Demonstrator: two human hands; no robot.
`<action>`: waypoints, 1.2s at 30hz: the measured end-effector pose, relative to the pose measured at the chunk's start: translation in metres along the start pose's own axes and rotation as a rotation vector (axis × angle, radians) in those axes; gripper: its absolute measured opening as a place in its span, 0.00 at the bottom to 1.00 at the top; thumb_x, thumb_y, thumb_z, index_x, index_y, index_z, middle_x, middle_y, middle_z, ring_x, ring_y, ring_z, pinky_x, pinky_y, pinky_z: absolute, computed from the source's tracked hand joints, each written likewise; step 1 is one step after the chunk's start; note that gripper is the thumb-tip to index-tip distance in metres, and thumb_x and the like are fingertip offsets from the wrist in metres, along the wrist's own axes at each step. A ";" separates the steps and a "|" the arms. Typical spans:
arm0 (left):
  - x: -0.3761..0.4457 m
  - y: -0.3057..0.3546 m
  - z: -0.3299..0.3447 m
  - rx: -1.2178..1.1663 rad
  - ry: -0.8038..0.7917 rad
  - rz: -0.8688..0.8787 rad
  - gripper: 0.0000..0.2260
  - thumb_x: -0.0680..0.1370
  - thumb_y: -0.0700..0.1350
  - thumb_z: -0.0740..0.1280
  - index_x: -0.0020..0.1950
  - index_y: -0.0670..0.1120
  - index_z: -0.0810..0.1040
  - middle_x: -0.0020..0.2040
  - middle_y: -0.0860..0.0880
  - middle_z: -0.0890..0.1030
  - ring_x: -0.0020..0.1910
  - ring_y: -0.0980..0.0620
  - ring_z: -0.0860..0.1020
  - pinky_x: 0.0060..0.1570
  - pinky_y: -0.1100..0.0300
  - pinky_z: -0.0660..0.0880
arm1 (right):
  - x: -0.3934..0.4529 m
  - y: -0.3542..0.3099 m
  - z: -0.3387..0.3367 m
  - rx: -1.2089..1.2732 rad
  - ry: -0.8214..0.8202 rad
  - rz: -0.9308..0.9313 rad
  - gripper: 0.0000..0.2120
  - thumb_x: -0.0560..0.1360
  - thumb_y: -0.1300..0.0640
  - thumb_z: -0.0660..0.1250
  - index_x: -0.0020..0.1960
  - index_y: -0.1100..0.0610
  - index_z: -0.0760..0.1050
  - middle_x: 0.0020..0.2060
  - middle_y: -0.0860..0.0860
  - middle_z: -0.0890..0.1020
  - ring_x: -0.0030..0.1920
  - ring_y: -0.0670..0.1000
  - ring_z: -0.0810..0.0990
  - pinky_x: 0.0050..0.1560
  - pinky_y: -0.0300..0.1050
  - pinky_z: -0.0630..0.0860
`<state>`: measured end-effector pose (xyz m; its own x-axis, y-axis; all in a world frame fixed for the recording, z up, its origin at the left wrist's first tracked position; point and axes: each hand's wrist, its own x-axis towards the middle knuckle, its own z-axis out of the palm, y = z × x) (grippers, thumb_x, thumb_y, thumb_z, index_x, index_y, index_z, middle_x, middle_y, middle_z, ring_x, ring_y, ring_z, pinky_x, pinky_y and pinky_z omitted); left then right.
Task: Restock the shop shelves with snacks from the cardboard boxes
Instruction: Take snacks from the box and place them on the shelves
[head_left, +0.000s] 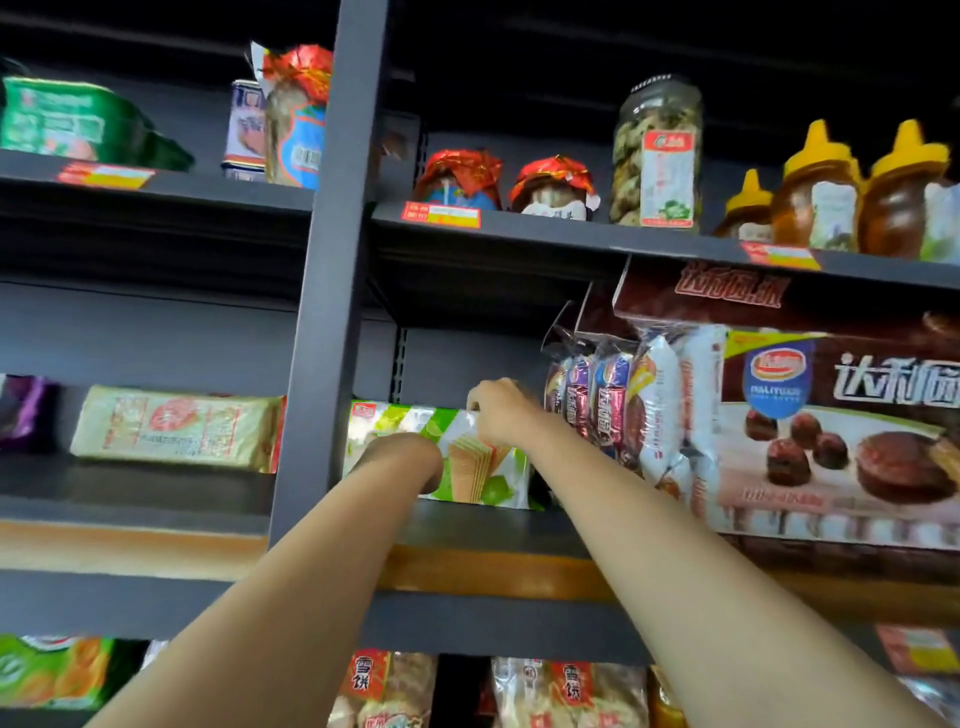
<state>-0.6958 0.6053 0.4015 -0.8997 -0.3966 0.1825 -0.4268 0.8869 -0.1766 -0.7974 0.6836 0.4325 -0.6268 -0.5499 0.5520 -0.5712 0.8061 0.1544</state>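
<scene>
A green and white wafer packet (467, 457) stands on the middle shelf (467, 525), just right of the dark upright post. Both my arms reach up to it. My right hand (498, 410) grips the packet's top edge with curled fingers. My left hand (410, 452) is against the packet's front left; its fingers are hidden behind the wrist, so its hold cannot be made out. No cardboard stock box is in view.
Right of the packet stand upright snack packs (613, 400) and a large brown cake box (831, 415). A yellow packet (176, 426) lies on the left shelf. Jars (657, 156) and honey bottles (815, 197) fill the upper shelf. More snack bags (566, 691) sit below.
</scene>
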 end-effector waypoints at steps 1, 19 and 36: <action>0.000 0.001 -0.001 0.007 -0.003 -0.014 0.21 0.79 0.39 0.54 0.73 0.45 0.62 0.73 0.46 0.63 0.70 0.45 0.66 0.61 0.54 0.68 | 0.003 -0.001 0.003 -0.019 -0.006 -0.014 0.15 0.73 0.65 0.61 0.59 0.59 0.76 0.57 0.58 0.79 0.59 0.60 0.76 0.55 0.48 0.73; -0.205 -0.137 0.062 -0.502 1.048 0.269 0.13 0.73 0.46 0.56 0.50 0.45 0.78 0.43 0.50 0.80 0.39 0.47 0.79 0.38 0.55 0.71 | -0.197 -0.117 -0.099 0.897 0.603 -0.343 0.13 0.73 0.60 0.60 0.52 0.43 0.70 0.47 0.45 0.79 0.45 0.44 0.78 0.45 0.39 0.76; -0.409 -0.591 0.383 -0.593 0.063 -0.793 0.12 0.76 0.40 0.62 0.58 0.44 0.76 0.51 0.47 0.81 0.52 0.45 0.79 0.51 0.57 0.73 | -0.198 -0.702 0.114 0.765 -0.692 -0.777 0.21 0.76 0.52 0.66 0.67 0.54 0.67 0.63 0.54 0.72 0.61 0.51 0.72 0.59 0.42 0.67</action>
<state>-0.1102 0.1525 0.0607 -0.3602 -0.9283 0.0923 -0.7724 0.3522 0.5285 -0.3330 0.2015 0.1216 -0.0070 -0.9990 -0.0431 -0.9202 0.0233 -0.3908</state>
